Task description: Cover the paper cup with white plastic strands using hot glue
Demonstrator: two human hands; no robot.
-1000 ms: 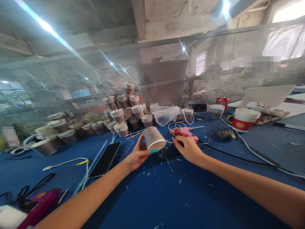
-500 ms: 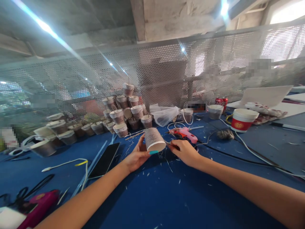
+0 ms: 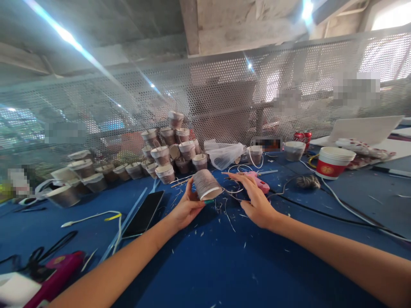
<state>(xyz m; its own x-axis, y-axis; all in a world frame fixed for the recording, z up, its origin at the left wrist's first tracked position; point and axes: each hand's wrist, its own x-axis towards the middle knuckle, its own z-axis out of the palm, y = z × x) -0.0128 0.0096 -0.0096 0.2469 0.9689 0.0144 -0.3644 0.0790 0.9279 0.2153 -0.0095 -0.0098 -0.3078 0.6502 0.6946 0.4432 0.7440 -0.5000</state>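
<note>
A paper cup wrapped in grey-brown string is tilted on its side, its white rim facing down and towards me. My left hand is closed around it, fingers behind and thumb near the rim. To the right, my right hand has its fingers stretched out and its thumb apart. A thin strand of string runs from the cup towards this hand; whether the hand touches it I cannot tell. Just behind the right hand lies a pink glue gun, partly hidden by the fingers.
String-wrapped cups are stacked at the back. A black phone lies left of my hands, with a magenta tool nearer. Nested paper cups, a grey yarn ball and a black cable are at right. White scraps litter the blue table.
My right hand's fingers have opened from a pinch on the string beside the cup, and the hand has moved slightly right. The left hand still holds the cup, now tilted slightly differently.
</note>
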